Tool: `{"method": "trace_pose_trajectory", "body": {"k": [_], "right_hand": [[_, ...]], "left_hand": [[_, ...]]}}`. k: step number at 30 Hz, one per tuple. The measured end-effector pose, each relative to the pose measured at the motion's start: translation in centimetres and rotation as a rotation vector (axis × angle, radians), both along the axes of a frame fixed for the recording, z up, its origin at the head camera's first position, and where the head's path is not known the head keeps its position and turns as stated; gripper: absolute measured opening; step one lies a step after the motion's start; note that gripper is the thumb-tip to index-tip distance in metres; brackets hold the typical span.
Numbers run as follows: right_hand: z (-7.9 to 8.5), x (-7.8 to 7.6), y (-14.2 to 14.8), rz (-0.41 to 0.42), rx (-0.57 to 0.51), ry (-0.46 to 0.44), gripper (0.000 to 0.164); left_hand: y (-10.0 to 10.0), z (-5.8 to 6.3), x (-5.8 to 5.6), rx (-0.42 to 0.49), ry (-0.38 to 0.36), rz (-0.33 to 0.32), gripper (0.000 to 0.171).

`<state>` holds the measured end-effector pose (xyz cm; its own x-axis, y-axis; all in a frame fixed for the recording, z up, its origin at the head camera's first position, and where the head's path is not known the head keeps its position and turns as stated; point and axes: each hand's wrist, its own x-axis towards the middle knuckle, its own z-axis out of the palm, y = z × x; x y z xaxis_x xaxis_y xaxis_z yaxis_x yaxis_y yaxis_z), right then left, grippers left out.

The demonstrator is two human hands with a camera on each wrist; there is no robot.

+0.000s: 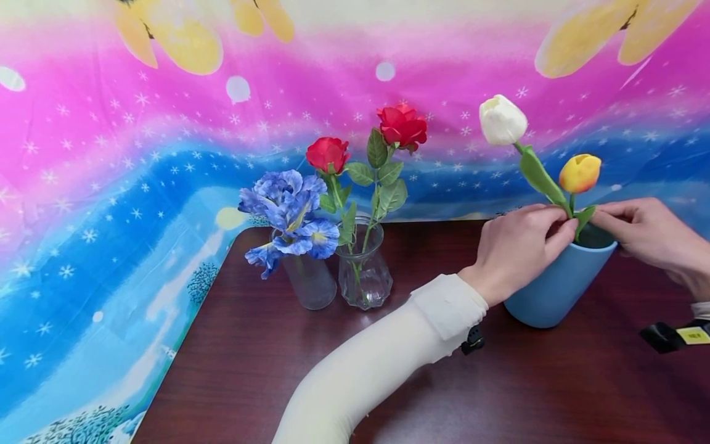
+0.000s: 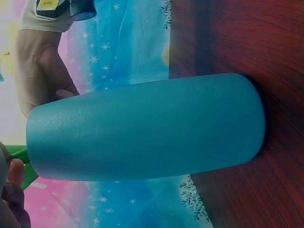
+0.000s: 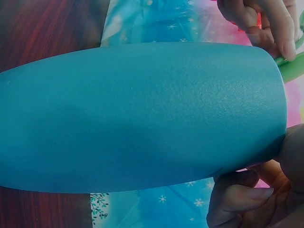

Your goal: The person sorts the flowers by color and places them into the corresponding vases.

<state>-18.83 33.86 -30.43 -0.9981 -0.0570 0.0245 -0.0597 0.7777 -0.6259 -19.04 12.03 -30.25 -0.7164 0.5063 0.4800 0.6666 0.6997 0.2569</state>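
On the right of the head view, a tall blue vase (image 1: 560, 290) stands on the table. My left hand (image 1: 516, 246) pinches the green stem of a white tulip (image 1: 502, 120) at the mouth of the vase. Beside it, a shorter yellow-orange tulip (image 1: 580, 173) rises from the vase; its leaf (image 1: 585, 217) lies between the two hands. My right hand (image 1: 660, 237) holds the vase by its rim, thumb over the opening and curled fingers along the outside in the right wrist view. The lower stems are hidden inside the vase.
Left of the vase, a clear glass vase (image 1: 366, 287) holds two red roses (image 1: 403, 126). Next to it, a narrower frosted vase (image 1: 310, 283) holds a blue iris (image 1: 291, 213). A printed cloth (image 1: 166, 185) hangs behind the dark wooden table (image 1: 233, 370).
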Motion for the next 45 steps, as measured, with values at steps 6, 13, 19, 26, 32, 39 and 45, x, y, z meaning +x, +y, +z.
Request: {"method": "trace_pose_trajectory", "body": {"k": [6,13,19,26,32,39,45], "right_hand": [[0.1,-0.1,0.0,0.011,-0.006,0.005,0.037],[0.0,-0.1,0.1,0.004,0.044,-0.008,0.034],[-0.3,-0.2,0.4,0.018,0.013,0.008,0.029],[-0.1,-0.2,0.5,0.003,0.014,0.010,0.039],[0.0,-0.2,0.2,0.002,0.032,0.011,0.032],[0.0,-0.2,0.1,0.004,0.024,0.016,0.037],[0.3,0.0,-0.2,-0.009,0.008,0.010,0.030]], "left_hand": [[0.6,0.2,-0.1,-0.113,-0.021,0.016,0.022],[1.2,0.7,-0.2,-0.204,-0.097,0.011,0.025],[1.7,0.9,-0.2,-0.238,-0.123,0.016,0.026],[2.1,1.1,0.1,-0.252,-0.127,0.016,0.028],[1.9,1.2,0.1,-0.225,-0.170,-0.002,0.035],[1.6,1.4,0.1,-0.248,-0.158,-0.016,0.035],[1.3,1.4,0.1,-0.382,0.033,-0.054,0.028]]}}
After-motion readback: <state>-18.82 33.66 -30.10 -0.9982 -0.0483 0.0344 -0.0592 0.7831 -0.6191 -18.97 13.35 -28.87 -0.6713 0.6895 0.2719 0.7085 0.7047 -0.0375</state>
